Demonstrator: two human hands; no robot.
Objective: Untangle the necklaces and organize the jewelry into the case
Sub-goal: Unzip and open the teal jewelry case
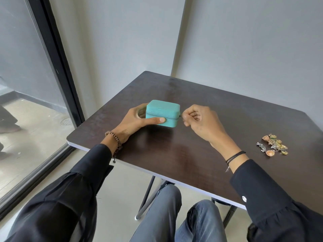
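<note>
Observed: a small turquoise fabric-covered jewellery case with rounded corners (162, 109) stands on a dark brown wooden table (192, 158), on the side nearer the window. Its lid is down and the zip line along the front face appears fully closed.

Left hand (134, 122): grasping the case at its left end, thumb pressed flat along the front face, fingers curled behind. It serves as the brace.

Right hand (201, 122): fingers curled in, thumb and forefinger pinching what appears to be the small dark zip pull (180, 116) at the case's front right corner. The pull itself is too small to confirm in detail.

The tangled heap of gold, green and orange jewellery (272, 144) lies well apart from the case, near the right edge of the table, untouched by either hand.

Assessment: the step in hand is opening the case; untangling and sorting have not begun. The next move would call for drawing the pull round the corners while the left hand keeps the case from sliding or turning. Risk noted: a light case may twist on the smooth tabletop if the brace slackens
</note>
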